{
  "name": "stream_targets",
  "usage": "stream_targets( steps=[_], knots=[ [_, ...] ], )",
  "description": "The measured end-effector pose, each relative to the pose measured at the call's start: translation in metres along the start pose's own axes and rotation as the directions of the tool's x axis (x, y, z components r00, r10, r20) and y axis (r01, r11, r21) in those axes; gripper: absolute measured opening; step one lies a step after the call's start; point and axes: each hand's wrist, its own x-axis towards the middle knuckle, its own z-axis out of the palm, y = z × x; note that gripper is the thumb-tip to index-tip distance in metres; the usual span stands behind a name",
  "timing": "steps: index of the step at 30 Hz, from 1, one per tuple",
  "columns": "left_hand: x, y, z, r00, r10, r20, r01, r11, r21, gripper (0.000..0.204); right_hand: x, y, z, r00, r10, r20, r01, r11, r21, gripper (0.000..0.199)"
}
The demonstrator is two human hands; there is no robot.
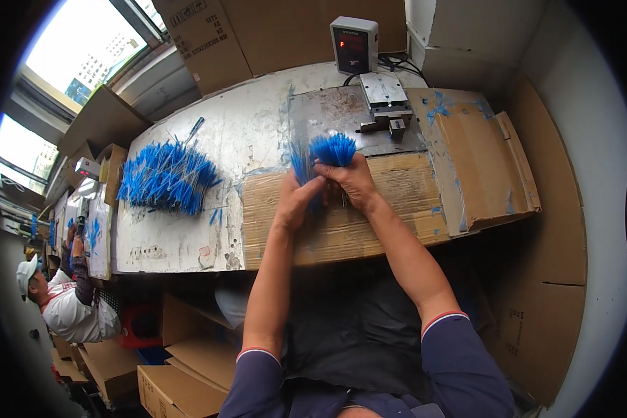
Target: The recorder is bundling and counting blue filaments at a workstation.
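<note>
My right hand (357, 187) is closed round a bundle of thin blue-tipped strands (333, 149), their blue ends fanned upward. Beside it, my left hand (296, 203) grips a second, narrower bundle of blue strands (302, 160), smeared by motion. The two hands meet over a worn cardboard sheet (272, 240) at the front of the table, thumbs close together. To their left lies a big loose pile of blue and pale strands (166, 177), with a few stray pieces near its lower right.
Behind my hands stand a small metal fixture (384, 97) and a grey display box (355, 47) with cables. A flattened cardboard piece (482, 164) covers the table's right end. Open cartons (181, 390) stand below left. A co-worker (76, 310) sits at far left.
</note>
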Motion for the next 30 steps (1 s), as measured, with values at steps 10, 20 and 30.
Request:
stream_targets(
  steps=[10,20,30],
  knots=[
    [-0.002,-0.003,-0.009,0.998,0.01,-0.062,-0.016,0.994,-0.108,0.046,0.011,0.004,-0.006,0.968,-0.183,-0.173,0.207,0.969,0.132,0.008],
    [-0.002,0.004,-0.01,0.999,-0.016,-0.043,0.007,0.98,-0.2,0.074,0.007,0.011,-0.019,0.991,-0.076,-0.11,0.105,0.951,0.289,0.017],
    [-0.005,0.008,-0.017,0.989,-0.081,0.123,0.102,0.98,-0.171,0.076,-0.013,-0.012,0.01,0.992,-0.026,0.121,0.011,0.992,0.126,0.015]
  ],
)
